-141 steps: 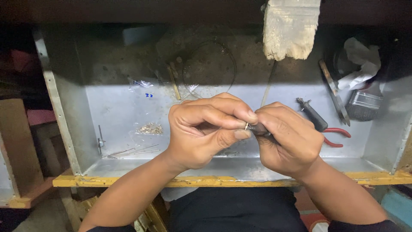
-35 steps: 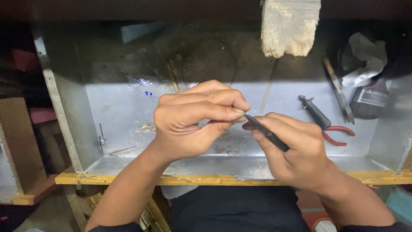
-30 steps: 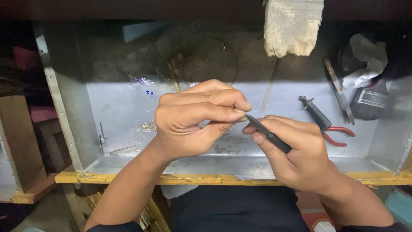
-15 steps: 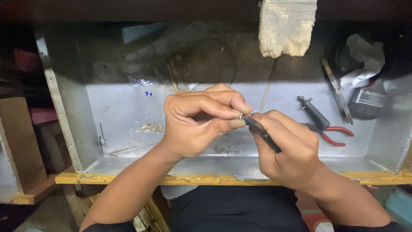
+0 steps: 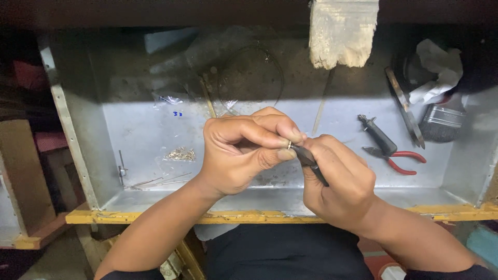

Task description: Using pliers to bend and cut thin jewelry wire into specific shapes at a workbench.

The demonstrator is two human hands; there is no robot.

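Left hand (image 5: 244, 150) is pinching a tiny silvery metal piece (image 5: 289, 144) above the shallow sheet-metal tray (image 5: 145, 145). Right hand (image 5: 337, 181) is gripping a slim black-handled tool (image 5: 310, 161), tip now touching that piece; half a second ago hands sat slightly lower.

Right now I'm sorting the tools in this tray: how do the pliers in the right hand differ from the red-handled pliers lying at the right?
The dark pliers are held in the right hand, above the tray; the red-handled pliers lie loose on the tray floor. The dark pliers' tip meets a small metal piece pinched by the left hand; the red-handled pliers touch nothing being worked. Both are slim hand tools.
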